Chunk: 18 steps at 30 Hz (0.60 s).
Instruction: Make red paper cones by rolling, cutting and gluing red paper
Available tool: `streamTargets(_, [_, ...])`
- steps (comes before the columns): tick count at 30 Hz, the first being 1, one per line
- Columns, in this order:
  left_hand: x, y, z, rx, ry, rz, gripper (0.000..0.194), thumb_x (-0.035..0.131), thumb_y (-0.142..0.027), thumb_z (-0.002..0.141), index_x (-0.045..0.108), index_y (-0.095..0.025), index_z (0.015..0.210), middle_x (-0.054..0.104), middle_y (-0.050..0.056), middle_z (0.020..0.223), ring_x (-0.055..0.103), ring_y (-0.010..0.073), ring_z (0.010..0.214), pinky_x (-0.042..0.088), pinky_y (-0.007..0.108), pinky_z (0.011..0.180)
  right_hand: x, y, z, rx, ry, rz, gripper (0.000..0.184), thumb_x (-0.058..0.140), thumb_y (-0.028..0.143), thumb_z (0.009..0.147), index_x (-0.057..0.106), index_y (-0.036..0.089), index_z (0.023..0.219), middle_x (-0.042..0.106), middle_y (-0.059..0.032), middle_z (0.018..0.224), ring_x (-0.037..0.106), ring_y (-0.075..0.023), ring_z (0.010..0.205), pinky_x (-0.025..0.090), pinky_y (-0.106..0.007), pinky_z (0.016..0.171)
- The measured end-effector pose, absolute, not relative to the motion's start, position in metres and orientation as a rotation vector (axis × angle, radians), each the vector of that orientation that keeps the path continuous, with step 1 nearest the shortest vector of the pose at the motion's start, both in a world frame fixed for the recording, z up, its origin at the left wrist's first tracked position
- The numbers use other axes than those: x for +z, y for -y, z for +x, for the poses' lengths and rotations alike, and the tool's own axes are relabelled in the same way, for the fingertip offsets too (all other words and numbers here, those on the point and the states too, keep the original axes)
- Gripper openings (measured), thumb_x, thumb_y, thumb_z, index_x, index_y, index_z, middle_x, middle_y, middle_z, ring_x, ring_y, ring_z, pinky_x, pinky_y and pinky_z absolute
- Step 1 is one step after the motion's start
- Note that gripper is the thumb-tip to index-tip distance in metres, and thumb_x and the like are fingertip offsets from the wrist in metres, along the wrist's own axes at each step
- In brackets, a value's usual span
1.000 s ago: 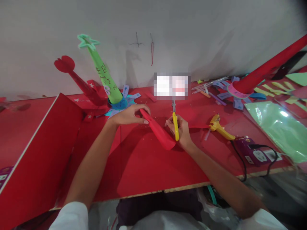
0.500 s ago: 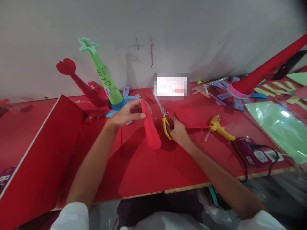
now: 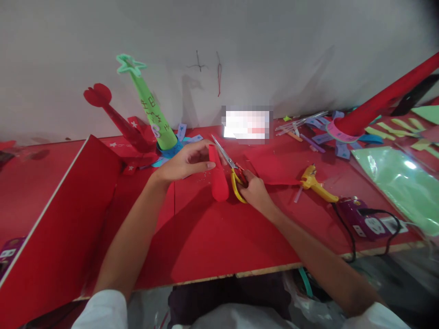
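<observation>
Yellow glue gun, green cone, purple power box

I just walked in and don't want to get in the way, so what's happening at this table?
Someone's left hand holds a rolled red cone, while the right hand has yellow-handled scissors beside it. A yellow glue gun lies on the red table. Behind the left hand stands a green cone topped with a star outline.
</observation>
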<state>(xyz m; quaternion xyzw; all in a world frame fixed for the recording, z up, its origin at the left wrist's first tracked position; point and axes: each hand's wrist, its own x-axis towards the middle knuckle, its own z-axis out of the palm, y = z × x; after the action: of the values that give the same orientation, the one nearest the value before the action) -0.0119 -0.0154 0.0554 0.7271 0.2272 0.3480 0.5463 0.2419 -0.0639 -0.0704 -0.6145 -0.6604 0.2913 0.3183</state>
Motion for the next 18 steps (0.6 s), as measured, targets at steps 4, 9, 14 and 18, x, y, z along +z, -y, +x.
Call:
streamTargets(4, [0.066, 0.021, -0.01, 0.81, -0.566, 1.821, 0.023, 0.081, -0.038, 0.094, 0.076, -0.019, 0.106, 0.079, 0.012, 0.108, 0.072, 0.0177, 0.088, 0.059, 0.03, 0.082, -0.076, 0.066, 0.244, 0.694, 1.828, -1.61, 0.019, 0.064, 0.033, 0.09, 0.066, 0.02, 0.104, 0.072, -0.0058, 0.08, 0.065, -0.0219, 0.067, 0.043, -0.032, 0.064])
streamTargets(9, [0.069, 0.027, -0.011, 0.893, -0.559, 1.738, 0.032, 0.086, -0.043, 0.09, 0.077, -0.019, 0.11, 0.079, 0.01, 0.1, 0.072, 0.0187, 0.084, 0.058, 0.03, 0.075, -0.079, 0.067, 0.246, 0.485, 2.014, -1.596, 0.034, 0.067, 0.033, 0.094, 0.068, 0.018, 0.124, 0.078, -0.0161, 0.113, 0.073, -0.0284, 0.091, 0.052, -0.037, 0.077])
streamTargets(14, [0.059, 0.02, -0.005, 1.164, -0.651, 1.431, 0.04, 0.087, -0.052, 0.087, 0.075, -0.02, 0.108, 0.079, 0.008, 0.098, 0.062, 0.0104, 0.064, 0.047, 0.023, 0.054, -0.075, 0.065, 0.247, 0.399, 2.031, -1.547, 0.031, 0.062, 0.037, 0.1, 0.073, 0.016, 0.121, 0.078, -0.0189, 0.114, 0.073, -0.0349, 0.104, 0.057, -0.047, 0.091])
streamTargets(18, [0.048, 0.009, 0.002, 1.299, -0.759, 1.187, 0.042, 0.09, -0.052, 0.082, 0.071, -0.021, 0.104, 0.08, 0.006, 0.098, 0.057, 0.0076, 0.059, 0.046, 0.021, 0.052, -0.065, 0.066, 0.249, 0.481, 1.895, -1.279, 0.028, 0.062, 0.033, 0.099, 0.071, 0.018, 0.121, 0.076, -0.0182, 0.12, 0.071, -0.0351, 0.117, 0.056, -0.052, 0.105])
